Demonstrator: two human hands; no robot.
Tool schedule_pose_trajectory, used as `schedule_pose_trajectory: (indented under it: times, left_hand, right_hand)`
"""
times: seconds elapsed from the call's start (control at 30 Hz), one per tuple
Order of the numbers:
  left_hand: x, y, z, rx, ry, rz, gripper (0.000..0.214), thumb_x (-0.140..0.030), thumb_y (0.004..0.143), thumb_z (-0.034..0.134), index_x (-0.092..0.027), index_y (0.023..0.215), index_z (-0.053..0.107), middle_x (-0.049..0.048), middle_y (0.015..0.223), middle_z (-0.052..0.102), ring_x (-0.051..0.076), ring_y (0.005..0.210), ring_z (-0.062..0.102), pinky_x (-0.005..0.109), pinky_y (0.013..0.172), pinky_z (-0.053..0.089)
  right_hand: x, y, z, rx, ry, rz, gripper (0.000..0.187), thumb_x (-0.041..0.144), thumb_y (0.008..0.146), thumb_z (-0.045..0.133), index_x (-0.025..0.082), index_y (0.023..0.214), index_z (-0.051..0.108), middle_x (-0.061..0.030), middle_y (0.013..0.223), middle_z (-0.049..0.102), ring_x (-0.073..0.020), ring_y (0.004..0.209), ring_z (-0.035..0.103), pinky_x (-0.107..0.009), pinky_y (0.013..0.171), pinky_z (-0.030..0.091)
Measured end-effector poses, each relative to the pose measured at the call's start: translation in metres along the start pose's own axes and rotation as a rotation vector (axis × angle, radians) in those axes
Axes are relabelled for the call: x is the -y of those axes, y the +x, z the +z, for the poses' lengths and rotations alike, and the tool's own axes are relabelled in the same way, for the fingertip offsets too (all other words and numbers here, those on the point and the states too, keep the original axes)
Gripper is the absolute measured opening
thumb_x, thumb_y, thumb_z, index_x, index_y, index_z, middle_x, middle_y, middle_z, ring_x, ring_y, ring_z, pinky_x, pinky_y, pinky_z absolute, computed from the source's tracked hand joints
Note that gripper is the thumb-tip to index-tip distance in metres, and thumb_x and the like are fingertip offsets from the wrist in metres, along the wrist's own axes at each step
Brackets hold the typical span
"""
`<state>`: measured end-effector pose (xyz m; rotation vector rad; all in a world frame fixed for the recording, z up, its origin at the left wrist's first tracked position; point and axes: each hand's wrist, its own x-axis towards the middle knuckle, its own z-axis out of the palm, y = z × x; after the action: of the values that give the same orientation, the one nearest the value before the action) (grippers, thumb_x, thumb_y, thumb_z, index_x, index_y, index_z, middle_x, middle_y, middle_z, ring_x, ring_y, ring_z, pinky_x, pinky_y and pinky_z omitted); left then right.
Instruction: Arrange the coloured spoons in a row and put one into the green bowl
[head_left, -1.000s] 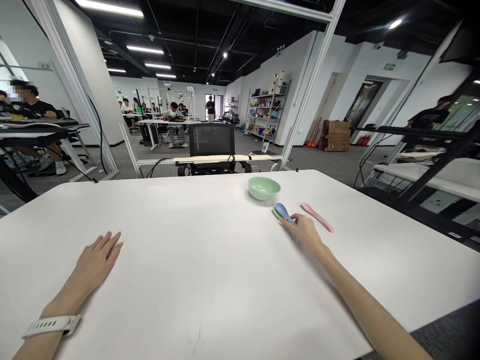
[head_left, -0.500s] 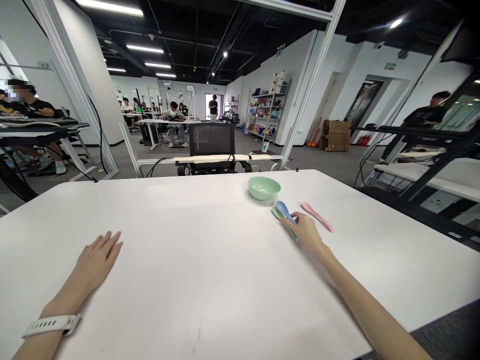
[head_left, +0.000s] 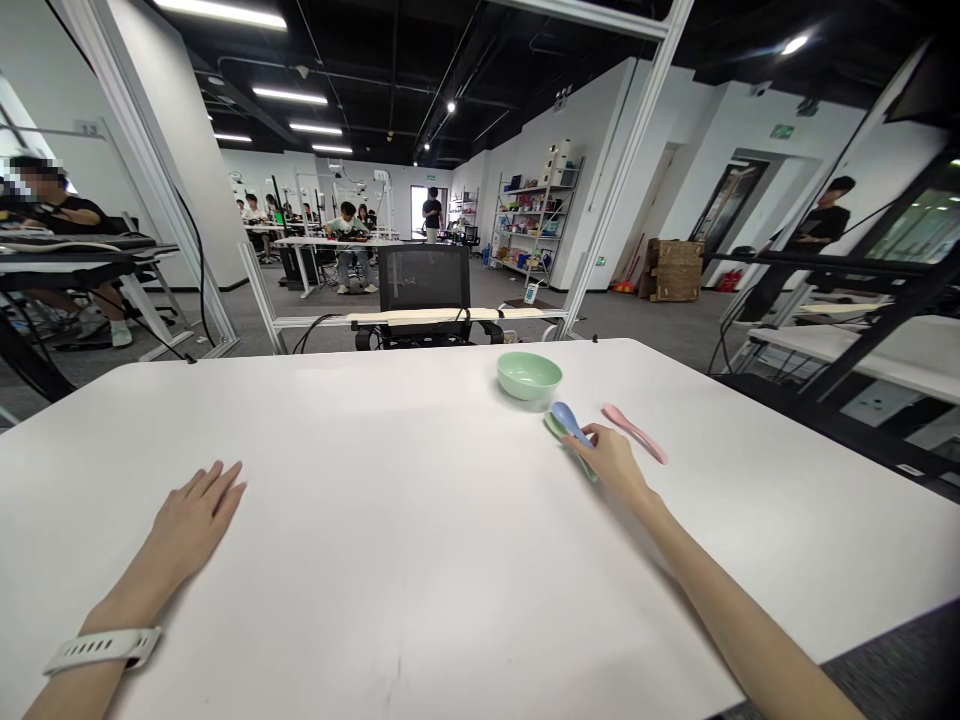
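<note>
My right hand (head_left: pixel 611 462) reaches far over the white table (head_left: pixel 420 520) and pinches the handle of a blue spoon (head_left: pixel 568 420). Its bowl end is raised slightly. Just beneath it lies a green spoon (head_left: pixel 556 430), mostly covered. A pink spoon (head_left: pixel 634 433) lies flat on the table to the right of my fingers. Behind the spoons stands a pale green bowl (head_left: pixel 529 375), with nothing visible inside. My left hand (head_left: pixel 193 518) rests flat on the table at the near left, fingers stretched out, holding nothing. A white watch (head_left: pixel 101 648) is on that wrist.
A black mesh chair (head_left: pixel 424 280) stands behind the table's far edge. Metal frame posts rise at the far corners. Other people sit at tables far back and at the left; a person stands at the right behind a dark rack.
The blue spoon's bowl end has risen a little off the green spoon in my right hand. My left hand has not moved. The person at the far right has walked left.
</note>
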<state>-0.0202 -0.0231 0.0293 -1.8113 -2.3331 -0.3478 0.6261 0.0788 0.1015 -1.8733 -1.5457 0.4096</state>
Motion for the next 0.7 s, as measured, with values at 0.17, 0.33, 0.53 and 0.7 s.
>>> schedule_pose_trajectory:
  times: [0.17,0.33,0.53,0.7]
  left_hand:
    - [-0.001,-0.001,-0.002,0.002,0.007,-0.014,0.074,-0.046,0.103,0.022,-0.01,0.157,0.057,0.0195,0.167,0.056,0.039,0.158,0.049,0.057,0.125,0.041]
    - [-0.003,0.0,-0.004,0.025,-0.013,-0.027,0.075,-0.048,0.103,0.023,-0.01,0.158,0.057,0.0193,0.168,0.055,0.039,0.158,0.048,0.058,0.126,0.04]
    - [-0.004,0.0,-0.006,0.026,-0.025,-0.026,0.075,-0.048,0.104,0.022,-0.009,0.158,0.056,0.0211,0.168,0.054,0.039,0.159,0.047,0.058,0.126,0.041]
    - [-0.006,-0.001,-0.009,0.042,0.004,-0.018,0.076,-0.047,0.105,0.019,-0.008,0.159,0.055,0.0208,0.169,0.053,0.04,0.16,0.045,0.056,0.127,0.04]
  right_hand:
    - [0.006,-0.004,-0.004,-0.02,-0.004,-0.023,0.071,0.094,0.075,0.058,0.022,0.08,0.061,-0.0025,0.063,0.057,-0.0177,0.058,0.046,-0.034,0.058,0.029]
    - [0.033,-0.02,0.01,0.018,-0.016,-0.124,0.062,0.081,0.093,0.049,0.021,0.084,0.065,-0.0037,0.066,0.061,-0.019,0.061,0.05,-0.033,0.06,0.033]
    - [0.092,-0.052,0.051,0.283,-0.225,-0.186,0.028,0.037,0.107,0.053,0.018,0.096,0.07,-0.0117,0.089,0.077,-0.0231,0.08,0.068,-0.031,0.069,0.039]
    - [0.123,-0.068,0.062,0.387,-0.357,-0.147,0.029,0.031,0.111,0.045,0.014,0.117,0.068,-0.0171,0.112,0.077,-0.0256,0.095,0.073,-0.031,0.075,0.042]
